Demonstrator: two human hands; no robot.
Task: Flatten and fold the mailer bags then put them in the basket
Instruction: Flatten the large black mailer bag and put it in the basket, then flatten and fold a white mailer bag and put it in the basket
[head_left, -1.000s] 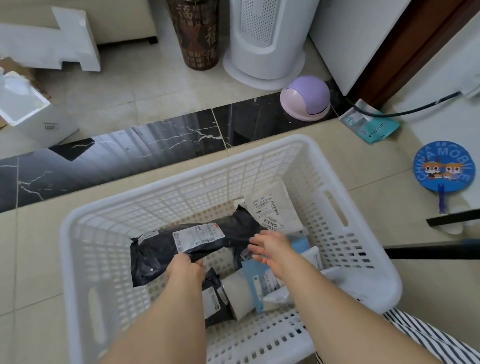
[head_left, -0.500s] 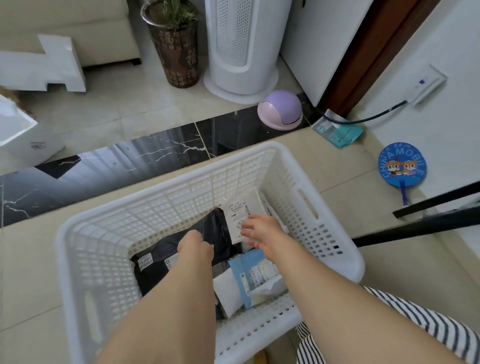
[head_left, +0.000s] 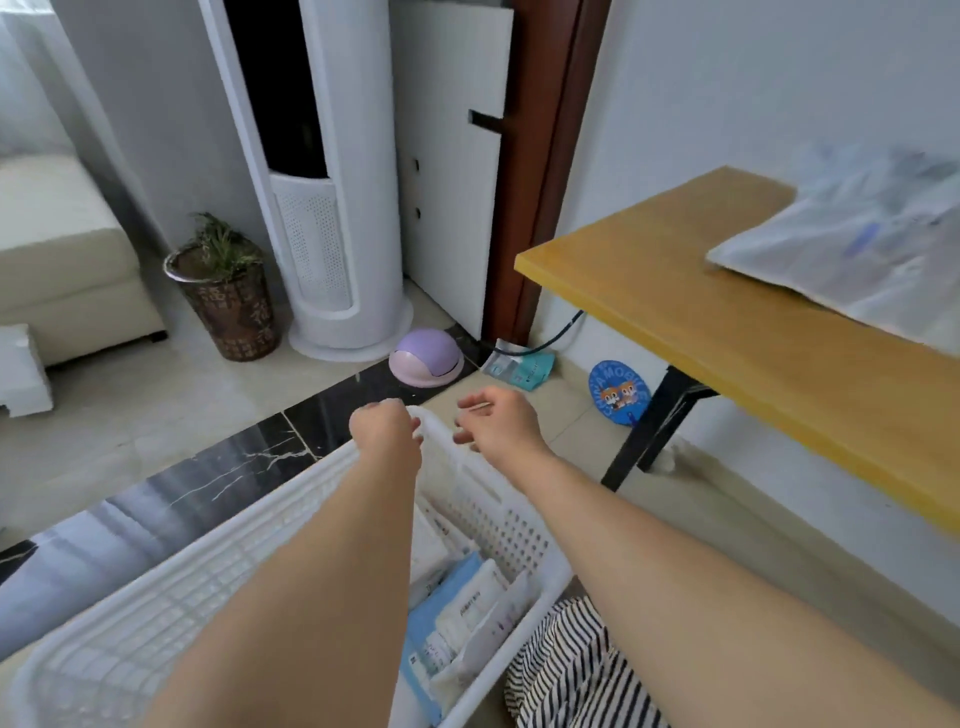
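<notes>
Both hands are empty above the basket (head_left: 457, 467): the left hand (head_left: 384, 428) loosely curled, the right hand (head_left: 496, 423) relaxed with fingers apart. Folded mailer bags (head_left: 467, 608) sit inside; another mailer (head_left: 852, 260) waits on the yellow table (head_left: 727, 332). I'd press it flat there before folding

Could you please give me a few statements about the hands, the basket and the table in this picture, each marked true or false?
1. Both hands, left hand and right hand, hold nothing. True.
2. The basket is black. False: it is white.
3. Folded mailer bags lie in the basket. True.
4. A pale bag lies on the yellow table. True.
5. The purple domed object sits on the table. False: it sits on the floor.
</notes>
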